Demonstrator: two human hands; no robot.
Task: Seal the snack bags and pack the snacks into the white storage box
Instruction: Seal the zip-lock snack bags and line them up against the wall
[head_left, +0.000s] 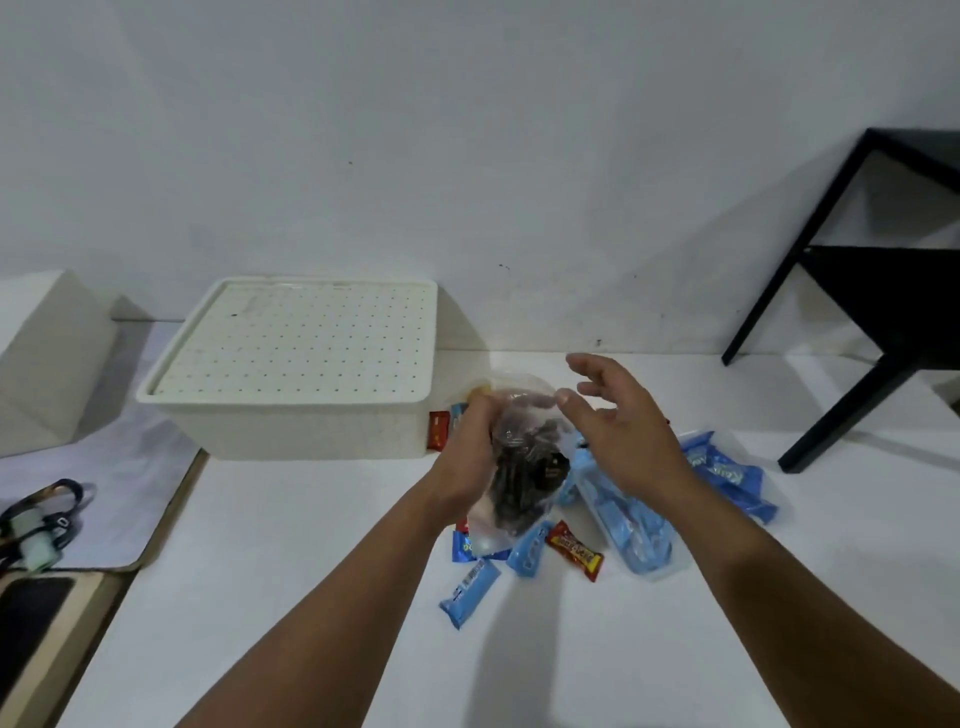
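— White table against a pale wall; what's on it?
— A white storage box with its dotted lid on, and blue and red snack bars scattered near it.
— And the hands?
— The left hand grips a clear bag of dark snacks, raised above the bars. The right hand hovers just beside it, fingers spread, holding nothing.

You are in a plain room of a home, not a workshop or shop: a bare white wall, a white table against it, a small black side table at the right, and a lidded white storage box.
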